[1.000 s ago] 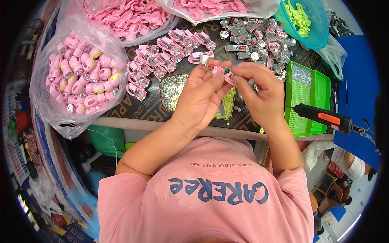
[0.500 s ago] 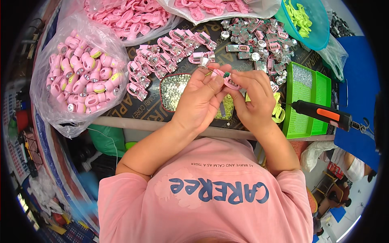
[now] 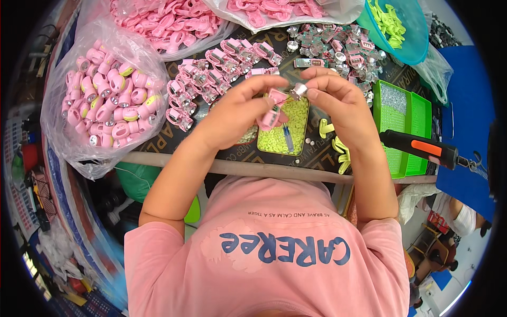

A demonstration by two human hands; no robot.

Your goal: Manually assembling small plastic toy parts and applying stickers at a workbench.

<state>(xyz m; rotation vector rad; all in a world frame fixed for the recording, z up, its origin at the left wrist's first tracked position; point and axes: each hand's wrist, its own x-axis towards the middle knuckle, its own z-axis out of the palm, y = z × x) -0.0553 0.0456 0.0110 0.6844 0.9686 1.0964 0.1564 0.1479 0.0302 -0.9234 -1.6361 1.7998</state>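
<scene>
My left hand [image 3: 237, 113] grips a pink flashlight casing half [image 3: 270, 117] with fittings inside it. Between the thumb and fingers of my right hand [image 3: 340, 100] is a small silver lamp reflector [image 3: 298, 91], just right of the casing; a thin wire seems to run between the two. Below them lies a rectangular tin [image 3: 262, 146] of small yellow-green parts, with a blue-and-clear slim tool [image 3: 288, 138] resting on top. Loose yellow-green pieces [image 3: 326, 128] lie beneath my right wrist.
A bag of pink flashlights [image 3: 108, 90] stands at left. Rows of filled pink casings [image 3: 211, 74] and a pile of circuit boards with reflectors [image 3: 343, 50] lie beyond my hands. Right are green trays [image 3: 401, 127], a hanging electric screwdriver [image 3: 422, 149] and a teal basin [image 3: 417, 31].
My hands have drawn apart and the casing has come lower and left, in my left hand. The reflector is now in my right fingers. The tin below is more exposed.
</scene>
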